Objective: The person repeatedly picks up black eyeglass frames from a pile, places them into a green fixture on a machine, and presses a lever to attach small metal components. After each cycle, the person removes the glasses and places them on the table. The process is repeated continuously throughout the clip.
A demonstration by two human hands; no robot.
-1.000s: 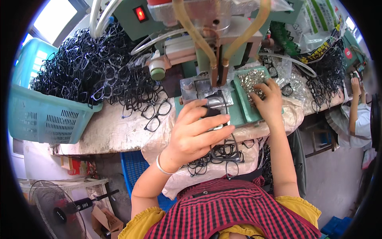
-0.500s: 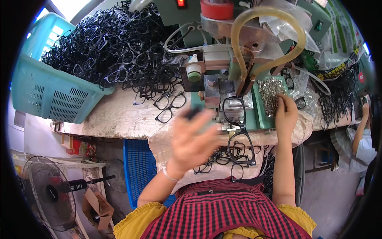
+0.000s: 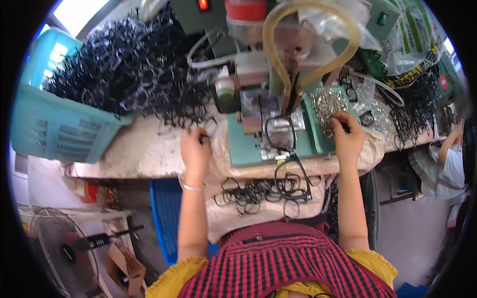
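Note:
My left hand (image 3: 195, 155) is at the table left of the machine, fingers closed at a black eyeglass frame (image 3: 210, 120) that it mostly covers. Something dark shows at its fingertips. My right hand (image 3: 349, 140) rests at the green tray (image 3: 316, 141), thumb and fingers pinched beside small silvery metal parts (image 3: 326, 105); what they hold is too small to tell. Between my hands, another black eyeglass frame (image 3: 292, 156) sits under the tip of the green machine (image 3: 248, 155), one rim hanging past the front edge.
A large heap of black eyeglass frames (image 3: 134, 74) and a turquoise basket (image 3: 64, 126) stand at the left. More frames (image 3: 248, 194) lie on the cloth before me. A yellowish hose (image 3: 352, 47) loops above the machine. Behind the right hand are plastic bags (image 3: 412, 49).
My left hand has swept left, away from the machine's front, to the eyeglass frame on the table. My right hand stays at the tray. The whole view has shifted slightly.

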